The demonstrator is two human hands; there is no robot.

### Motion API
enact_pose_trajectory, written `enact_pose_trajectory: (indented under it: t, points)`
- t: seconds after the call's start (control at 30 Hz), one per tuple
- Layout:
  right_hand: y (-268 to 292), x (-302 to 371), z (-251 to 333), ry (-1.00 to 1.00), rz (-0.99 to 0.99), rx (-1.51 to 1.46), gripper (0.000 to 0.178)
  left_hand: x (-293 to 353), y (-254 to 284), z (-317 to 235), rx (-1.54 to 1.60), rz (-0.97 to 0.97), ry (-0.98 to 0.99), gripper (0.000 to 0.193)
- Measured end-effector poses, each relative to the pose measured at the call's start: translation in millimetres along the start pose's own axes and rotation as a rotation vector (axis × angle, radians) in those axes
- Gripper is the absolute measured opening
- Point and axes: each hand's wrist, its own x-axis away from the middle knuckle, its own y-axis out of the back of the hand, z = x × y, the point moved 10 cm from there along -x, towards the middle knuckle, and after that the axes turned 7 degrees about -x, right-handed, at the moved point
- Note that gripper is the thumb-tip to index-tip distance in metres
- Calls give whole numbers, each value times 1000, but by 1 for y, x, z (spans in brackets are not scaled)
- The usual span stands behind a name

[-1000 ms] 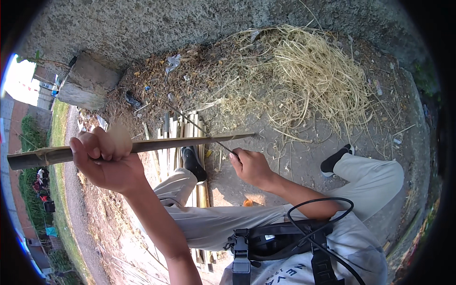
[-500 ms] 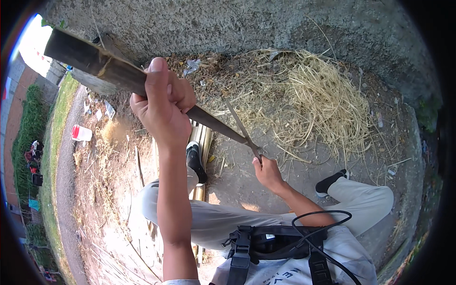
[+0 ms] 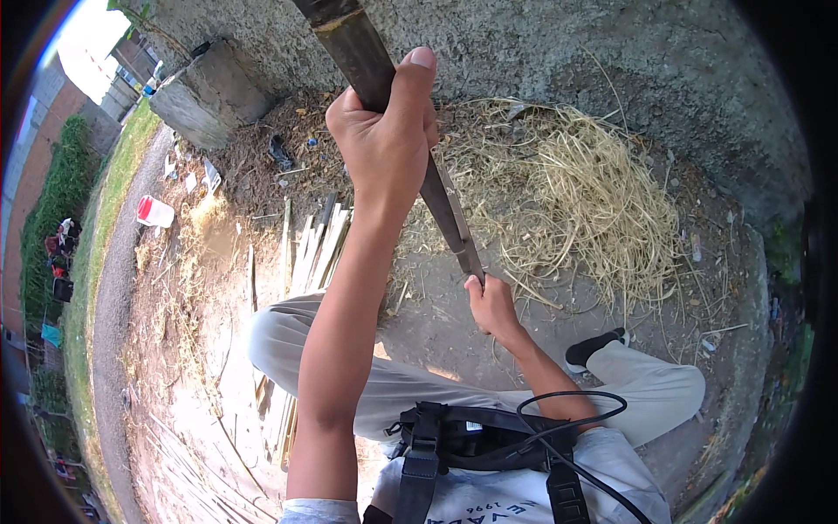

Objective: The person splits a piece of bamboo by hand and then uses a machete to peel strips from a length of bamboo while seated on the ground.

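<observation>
My left hand is closed round a long dark bamboo piece, thumb up along it. The bamboo slants from the top edge of the view down toward my right hand. That hand is closed round the handle of a knife, which its fingers mostly hide. The narrow knife blade runs up beside the right edge of the bamboo's lower part, close against it. Whether the blade touches the bamboo along its length, I cannot tell.
Pale shavings are heaped by the rough grey wall. Split bamboo strips lie beyond my left knee. A red-and-white container and a concrete block are on the left. A black cable loops at my waist.
My left hand has swung right and upward, turning the bamboo steeper. The knife blade, earlier crossing the bamboo near its lower end, now lies alongside it. My right hand has shifted slightly.
</observation>
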Motion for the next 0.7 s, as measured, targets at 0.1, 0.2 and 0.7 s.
enact_pose_trajectory:
  t: [0.1,0.2,0.7]
  points:
    - [-9,4,-47,-260,172,107,24,4,9,2,-10,-37,2,41]
    - [-9,-9,-10,-199,122,3,31,4,13,0,-13,-71,11,41]
    - [-11,0,-72,-222,5,54,29,-10,-24,10,-57,-28,4,39]
